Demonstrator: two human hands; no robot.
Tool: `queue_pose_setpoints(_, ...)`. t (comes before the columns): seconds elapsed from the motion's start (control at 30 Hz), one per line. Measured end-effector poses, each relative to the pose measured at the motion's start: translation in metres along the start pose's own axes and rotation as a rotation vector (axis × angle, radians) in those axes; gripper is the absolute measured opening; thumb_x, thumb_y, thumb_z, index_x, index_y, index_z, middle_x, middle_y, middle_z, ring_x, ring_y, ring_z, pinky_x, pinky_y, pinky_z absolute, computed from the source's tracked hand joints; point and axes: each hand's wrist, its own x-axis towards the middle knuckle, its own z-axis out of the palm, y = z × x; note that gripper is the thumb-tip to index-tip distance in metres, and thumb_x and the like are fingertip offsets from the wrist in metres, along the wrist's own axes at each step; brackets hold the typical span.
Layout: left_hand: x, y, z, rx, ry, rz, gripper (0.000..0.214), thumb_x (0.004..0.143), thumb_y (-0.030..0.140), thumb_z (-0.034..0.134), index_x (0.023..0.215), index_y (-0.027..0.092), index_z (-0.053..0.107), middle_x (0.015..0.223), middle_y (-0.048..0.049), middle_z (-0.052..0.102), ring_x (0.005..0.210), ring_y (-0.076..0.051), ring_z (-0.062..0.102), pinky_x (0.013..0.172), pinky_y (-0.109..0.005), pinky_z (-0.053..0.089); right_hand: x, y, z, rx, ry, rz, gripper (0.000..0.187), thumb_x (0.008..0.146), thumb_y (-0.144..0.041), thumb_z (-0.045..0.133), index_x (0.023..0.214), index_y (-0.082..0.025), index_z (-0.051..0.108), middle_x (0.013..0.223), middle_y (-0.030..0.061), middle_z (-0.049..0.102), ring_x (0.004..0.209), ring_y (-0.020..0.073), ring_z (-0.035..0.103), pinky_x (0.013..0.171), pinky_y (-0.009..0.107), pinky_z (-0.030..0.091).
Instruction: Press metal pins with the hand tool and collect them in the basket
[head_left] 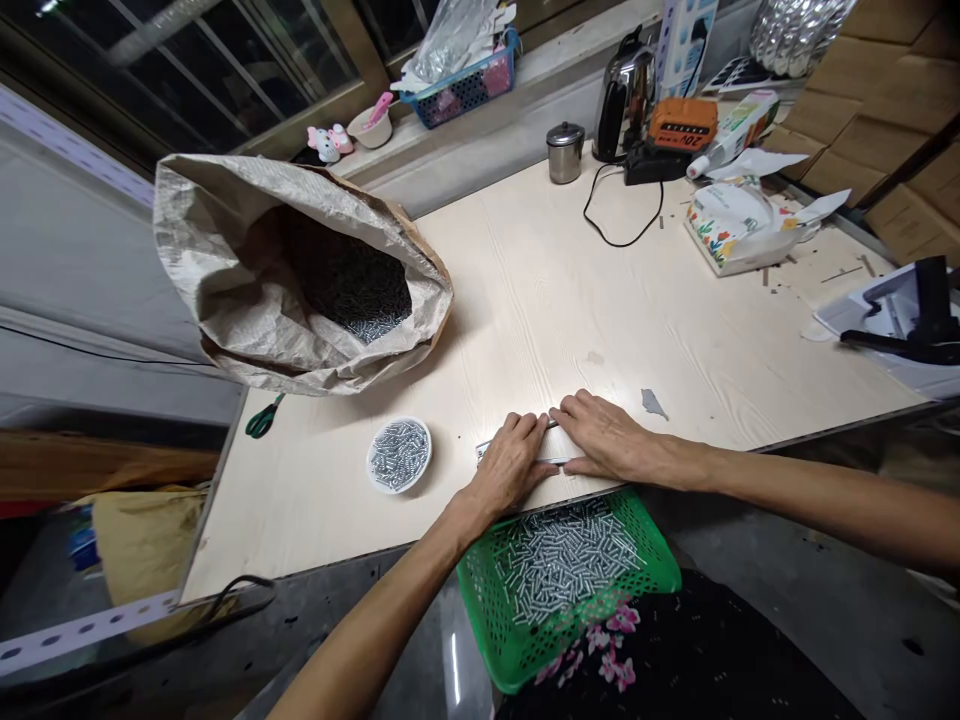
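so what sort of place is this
Likely a small workshop, perhaps in a home: a sack and a green basket hold heaps of small metal pieces, while a kettle gives it a lived-in look.

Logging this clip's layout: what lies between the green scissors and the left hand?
In the head view, a white bowl of small metal pieces stands between the green scissors and the left hand.

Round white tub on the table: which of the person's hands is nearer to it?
Left. The left hand is to the right of the white tub; the right hand is farther that way.
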Motion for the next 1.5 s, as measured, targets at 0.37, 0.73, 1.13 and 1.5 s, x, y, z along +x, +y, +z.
queue_pose_setpoints(0.37,-0.001,-0.001,0.009,0.016,0.117,-0.052,0.031,0.094,0.040,0.042,0.092,0.015,0.061,0.084,-0.0062,0.058,0.081,-0.021,0.049,0.073,-0.034,0.045,0.012,0.005,0.012,-0.040,-0.005,-0.055,0.013,0.090,-0.027,0.056,0.082,-0.017,0.056,0.083,0.0055,0.056,0.077,0.0185,0.047,0.068,0.031,0.039)
queue_pose_setpoints(0.73,-0.025,-0.004,-0.004,-0.102,0.377,-0.183,0.048,0.084,0.042,0.062,0.124,0.018,0.052,0.118,-0.0117,0.057,0.108,-0.024,0.053,0.087,-0.038,0.047,0.007,0.011,-0.012,0.018,-0.035,-0.036,0.073,0.075,-0.053,0.069,0.132,-0.017,0.042,0.131,0.0168,0.047,0.112,0.0301,0.047,0.088,0.047,0.042)
queue_pose_setpoints(1.13,-0.103,-0.005,-0.001,-0.388,0.471,-0.802,0.031,0.085,0.040,0.050,0.074,0.017,0.066,0.075,-0.0035,0.067,0.070,-0.017,0.060,0.064,-0.027,0.041,0.013,-0.019,0.019,0.054,-0.128,-0.115,0.009,0.093,-0.020,0.048,0.087,-0.017,0.055,0.088,0.0045,0.058,0.071,0.0138,0.050,0.058,0.027,0.036)
queue_pose_setpoints(1.5,-0.095,-0.003,0.010,-0.419,0.457,-0.795,0.030,0.087,0.036,0.046,0.075,0.016,0.066,0.073,-0.0037,0.065,0.069,-0.017,0.059,0.064,-0.026,0.041,0.014,0.001,0.012,0.196,-0.077,-0.109,0.017,0.097,-0.024,0.039,0.087,-0.018,0.052,0.087,0.0036,0.057,0.075,0.0137,0.052,0.065,0.027,0.039)
